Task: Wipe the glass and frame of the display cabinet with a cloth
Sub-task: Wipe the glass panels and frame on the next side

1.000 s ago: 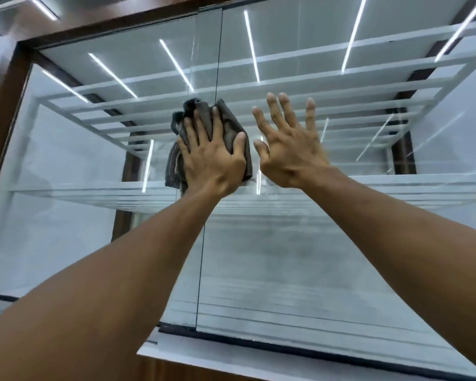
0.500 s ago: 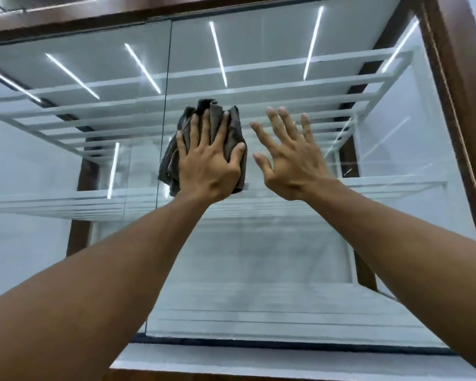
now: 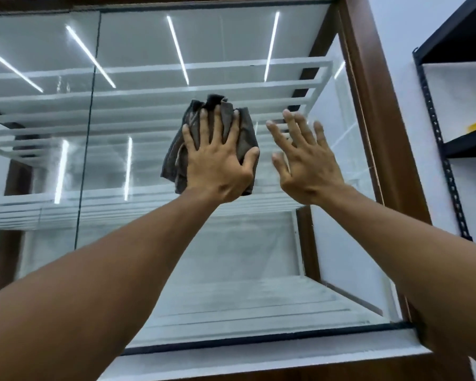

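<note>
A crumpled dark grey cloth (image 3: 245, 133) lies flat against the right glass pane (image 3: 154, 257) of the display cabinet. My left hand (image 3: 217, 163) presses on the cloth with straight, spread fingers, thumb hooked along its right edge. My right hand (image 3: 305, 160) is just to the right of it, fingers spread and straight, at the same pane; whether it touches the glass I cannot tell. The cabinet's brown wooden frame (image 3: 368, 105) runs up the right side, close to my right hand. White shelves show behind the glass.
A vertical seam (image 3: 87, 133) between the two glass panes lies left of the cloth. A black metal rack (image 3: 448, 171) with a white bin stands at the far right against a white wall. A white ledge (image 3: 259, 361) runs along the cabinet's bottom.
Both hands and the cloth have travelled rightward along the glass, away from the pane seam and toward the right wooden frame. The camera view swung right with them.
</note>
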The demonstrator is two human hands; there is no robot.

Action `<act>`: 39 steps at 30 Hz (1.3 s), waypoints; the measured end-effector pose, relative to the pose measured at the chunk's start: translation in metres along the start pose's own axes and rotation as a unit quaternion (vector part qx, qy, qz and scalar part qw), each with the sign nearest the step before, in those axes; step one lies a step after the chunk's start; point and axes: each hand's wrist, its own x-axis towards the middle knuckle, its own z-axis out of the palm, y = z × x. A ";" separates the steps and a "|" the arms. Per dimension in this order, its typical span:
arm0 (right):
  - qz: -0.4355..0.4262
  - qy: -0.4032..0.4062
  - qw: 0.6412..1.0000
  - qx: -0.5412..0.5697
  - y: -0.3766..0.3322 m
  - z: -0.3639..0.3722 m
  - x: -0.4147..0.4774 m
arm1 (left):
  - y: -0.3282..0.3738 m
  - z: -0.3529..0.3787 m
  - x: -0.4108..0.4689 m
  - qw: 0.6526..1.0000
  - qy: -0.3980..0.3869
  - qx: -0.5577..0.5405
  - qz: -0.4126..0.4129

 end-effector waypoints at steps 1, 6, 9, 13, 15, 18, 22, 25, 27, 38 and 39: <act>-0.006 -0.001 1.000 -0.003 0.005 0.000 -0.001 | 0.003 0.001 0.003 1.000 -0.004 0.003 0.021; -0.007 0.003 1.000 0.000 0.017 -0.002 -0.003 | 0.046 0.012 0.008 0.997 0.024 -0.028 -0.063; -0.043 -0.005 0.999 -0.008 0.028 -0.006 -0.005 | 0.063 0.020 0.015 0.999 0.010 -0.004 0.033; -0.028 -0.026 0.997 -0.067 0.070 -0.025 -0.011 | 0.080 0.023 0.019 0.999 0.028 -0.021 -0.028; -0.001 -0.026 0.995 -0.096 0.088 -0.032 -0.016 | 0.099 0.027 0.019 0.999 0.024 -0.018 -0.035; 0.019 -0.016 0.991 -0.134 0.107 -0.037 -0.027 | 0.122 0.029 0.023 0.999 -0.004 -0.004 0.050; 0.033 -0.028 0.996 -0.074 0.123 -0.040 -0.039 | 0.151 0.036 0.028 0.999 -0.008 -0.014 0.037; 0.024 0.006 1.000 -0.015 0.124 -0.039 -0.043 | 0.178 0.042 0.031 0.998 -0.011 -0.022 0.051; 0.042 0.037 0.997 0.051 0.124 -0.040 -0.044 | 0.192 0.045 0.034 0.997 -0.016 -0.014 0.075; 0.066 0.047 0.995 0.051 0.131 -0.036 -0.049 | 0.189 0.054 0.016 0.988 -0.007 -0.059 0.145; 0.069 0.039 0.996 0.032 0.128 -0.035 -0.051 | 0.185 0.054 0.012 0.988 -0.005 -0.062 0.141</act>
